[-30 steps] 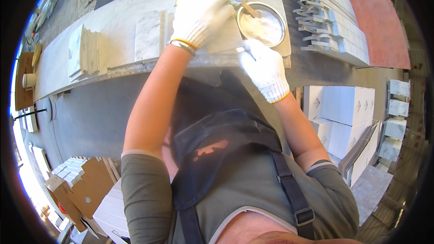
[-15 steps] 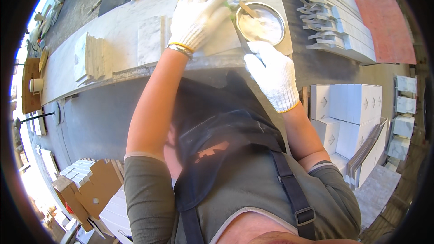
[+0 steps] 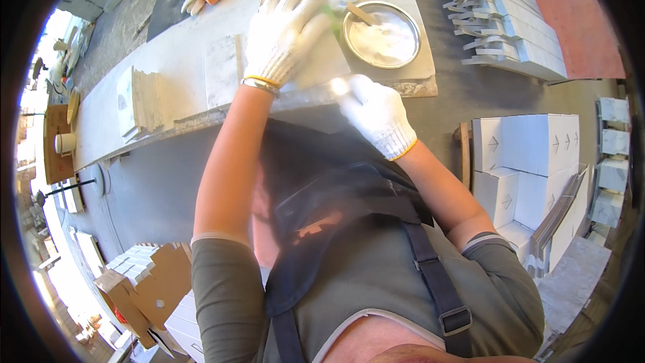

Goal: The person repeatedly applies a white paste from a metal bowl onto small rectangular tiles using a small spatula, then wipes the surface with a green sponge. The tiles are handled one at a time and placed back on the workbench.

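white-gloved left hand (image 3: pixel 282 39) lies spread over a pale flat stone tile (image 3: pixel 327 59), apparently steadying it, apart from white-gloved right hand (image 3: pixel 380 119), whose blurred grip cannot be told.

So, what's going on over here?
Someone in white gloves is at a bench. The left hand is spread over a pale tile. The right hand is curled near the bench's front edge; glare hides what it may hold. An open tin of white paste, a wooden stick in it, stands beside the tile.

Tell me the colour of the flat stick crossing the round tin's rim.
The flat stick is light brown, seen best in the head view.
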A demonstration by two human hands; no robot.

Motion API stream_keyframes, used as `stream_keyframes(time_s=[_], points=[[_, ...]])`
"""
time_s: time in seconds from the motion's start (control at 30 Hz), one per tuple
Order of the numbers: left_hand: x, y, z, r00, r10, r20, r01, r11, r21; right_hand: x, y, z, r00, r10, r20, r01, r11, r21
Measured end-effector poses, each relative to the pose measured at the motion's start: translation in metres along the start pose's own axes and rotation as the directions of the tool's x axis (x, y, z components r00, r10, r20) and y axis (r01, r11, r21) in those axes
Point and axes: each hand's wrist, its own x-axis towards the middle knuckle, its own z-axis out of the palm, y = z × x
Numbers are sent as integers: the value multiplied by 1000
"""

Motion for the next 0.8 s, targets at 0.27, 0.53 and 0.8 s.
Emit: stream_keyframes(time_s=[0.27,0.53,0.8], points=[[4,-3,-2,994,97,52,-96,995,-17,-24,26,-37,930,288,228,-366,679,636],[9,10,-6,999,35,-32,-37,998,-58,-26,41,-65,937,310,160,-316,558,768],[9,10,-12,933,-265,242,303,943,-137,-15,44,-82,948,277,159,-288,524,801]])
